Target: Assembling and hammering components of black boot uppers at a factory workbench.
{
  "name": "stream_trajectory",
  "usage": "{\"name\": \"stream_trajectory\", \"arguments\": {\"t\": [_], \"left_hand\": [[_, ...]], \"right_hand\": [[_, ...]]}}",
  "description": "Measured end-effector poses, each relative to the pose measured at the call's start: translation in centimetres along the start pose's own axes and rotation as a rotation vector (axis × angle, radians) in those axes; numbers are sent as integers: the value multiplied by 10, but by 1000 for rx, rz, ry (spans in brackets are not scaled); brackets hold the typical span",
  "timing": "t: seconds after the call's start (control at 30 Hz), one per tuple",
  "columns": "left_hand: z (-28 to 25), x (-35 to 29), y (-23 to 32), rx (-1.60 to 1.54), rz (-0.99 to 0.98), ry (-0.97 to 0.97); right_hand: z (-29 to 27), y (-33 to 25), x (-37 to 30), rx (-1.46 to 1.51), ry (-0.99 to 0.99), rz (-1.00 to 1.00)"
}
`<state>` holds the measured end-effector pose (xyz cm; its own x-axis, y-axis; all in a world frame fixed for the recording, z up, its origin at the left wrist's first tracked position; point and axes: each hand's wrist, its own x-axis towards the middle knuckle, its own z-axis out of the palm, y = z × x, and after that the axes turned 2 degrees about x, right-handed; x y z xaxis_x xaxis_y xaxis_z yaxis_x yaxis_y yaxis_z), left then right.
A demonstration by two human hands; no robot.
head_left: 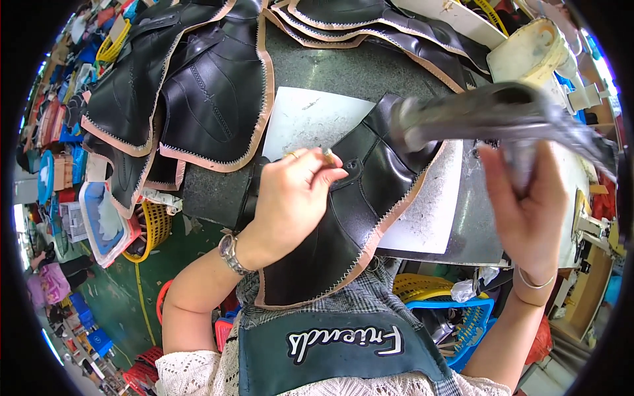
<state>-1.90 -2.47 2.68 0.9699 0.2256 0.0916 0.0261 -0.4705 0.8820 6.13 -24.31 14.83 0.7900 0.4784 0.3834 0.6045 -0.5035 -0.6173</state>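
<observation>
A black leather shoe upper (pixel 360 214) with pinkish lining edges and zigzag stitching lies at the near edge of the bench, part of it hanging over my lap. My left hand (pixel 294 198) rests over it, thumb and fingers pinched on a small metal piece (pixel 328 156), mostly hidden. Just right of those fingertips, a strap on the upper carries a dark round fitting (pixel 352 165). Raised close to the camera on the right, my right hand (pixel 525 211) grips a hammer (pixel 475 115) by its handle. Its head is smeared by motion and covers part of the upper.
Under the upper lies a scuffed white sheet (pixel 426 211) on the dark bench top (pixel 323 69). More black uppers (pixel 214 99) are piled at the far left, others (pixel 396 23) at the back. A dirty whitish tub (pixel 528 53) stands far right. Baskets, including a blue one (pixel 479 310), sit below.
</observation>
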Motion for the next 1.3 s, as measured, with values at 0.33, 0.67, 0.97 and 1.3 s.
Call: {"name": "stream_trajectory", "arguments": {"t": [0.33,0.67,0.97,1.3], "left_hand": [[-12,13,5,-79,-103,-204],[-45,14,4,381,543,-276],[-218,99,93,1095,724,858],[-298,-180,-66,543,-4,1374]], "right_hand": [[6,21,-18,-462,-840,-292],[29,60,-65,-82,-353,135],[23,47,-40,-498,-13,-180],[37,52,2,-548,-408,-267]]}}
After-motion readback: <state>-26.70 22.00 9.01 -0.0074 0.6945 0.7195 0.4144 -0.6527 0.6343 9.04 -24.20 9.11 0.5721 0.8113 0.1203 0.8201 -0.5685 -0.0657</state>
